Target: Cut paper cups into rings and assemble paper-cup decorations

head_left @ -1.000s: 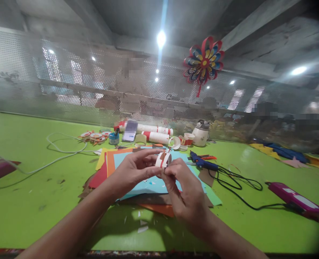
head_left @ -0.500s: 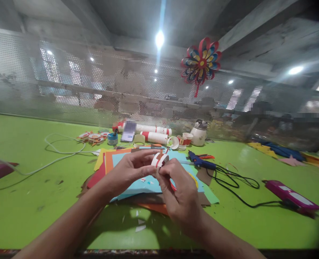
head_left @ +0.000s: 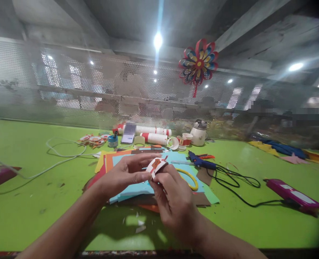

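Note:
Over a stack of coloured paper [head_left: 129,190], a small white paper ring [head_left: 150,167] with red strips and an orange-brown patch is held between both hands. My left hand [head_left: 127,174] grips its left edge, thumb below and fingers curved behind. My right hand [head_left: 175,196] pinches the lower right side of the ring, its fingers bent. Whether the right fingertips also hold some small piece is hidden. Just beyond my right hand lie scissors with a yellow handle [head_left: 194,184], partly covered by that hand.
A blue glue gun [head_left: 204,162] lies right of the paper, its black cord running to a magenta power strip [head_left: 292,196]. Behind are stacked paper cups [head_left: 154,138], a phone [head_left: 128,133], a blue jar [head_left: 112,140] and a white jug [head_left: 198,133]. A white cable [head_left: 55,166] loops at left.
The paper ring has turned so its orange-brown patch faces me, and it sits slightly lower and further left. Both hands shifted with it, uncovering more of the yellow scissors handle.

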{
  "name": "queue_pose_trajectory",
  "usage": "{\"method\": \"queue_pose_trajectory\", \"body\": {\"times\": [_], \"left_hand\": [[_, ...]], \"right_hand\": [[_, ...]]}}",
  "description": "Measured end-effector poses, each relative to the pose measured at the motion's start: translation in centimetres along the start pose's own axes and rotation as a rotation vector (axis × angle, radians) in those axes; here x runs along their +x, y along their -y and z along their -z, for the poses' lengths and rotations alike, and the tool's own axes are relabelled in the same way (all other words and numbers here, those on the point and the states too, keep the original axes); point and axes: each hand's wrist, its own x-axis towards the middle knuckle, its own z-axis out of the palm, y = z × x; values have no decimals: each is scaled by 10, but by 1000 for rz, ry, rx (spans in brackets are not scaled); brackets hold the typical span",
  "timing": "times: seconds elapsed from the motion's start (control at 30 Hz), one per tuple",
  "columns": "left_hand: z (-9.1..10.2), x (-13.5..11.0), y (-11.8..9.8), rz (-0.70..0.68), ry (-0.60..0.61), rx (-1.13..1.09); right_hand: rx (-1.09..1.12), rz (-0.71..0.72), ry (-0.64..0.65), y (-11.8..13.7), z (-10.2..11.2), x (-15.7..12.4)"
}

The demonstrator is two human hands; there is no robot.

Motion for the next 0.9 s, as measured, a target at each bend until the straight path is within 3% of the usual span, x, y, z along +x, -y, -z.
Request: {"method": "queue_pose_trajectory", "body": {"times": [0.13, 0.3, 0.4, 0.53, 0.7, 0.8, 0.9], "left_hand": [[-5, 1, -1, 11, -23, 0], [-15, 5, -2, 59, -204, 134], [-17, 7, -2, 34, -240, 243], [-17, 6, -1, 12, -249, 308], [-14, 5, 5, 50, -212, 261], [-13, 4, 7, 31, -175, 203], [-14, 3, 7, 3, -136, 127]], "right_hand": [[-8, -10, 2, -4, -1, 1], [-38, -51, 33, -8, -1, 2], [-33, -30, 31, -7, 1, 2], [29, 13, -72, -2, 8, 4], [-22, -143, -256, -4, 17, 10], [-12, -224, -186, -9, 20, 13], [41, -212, -127, -11, 21, 14]]}}
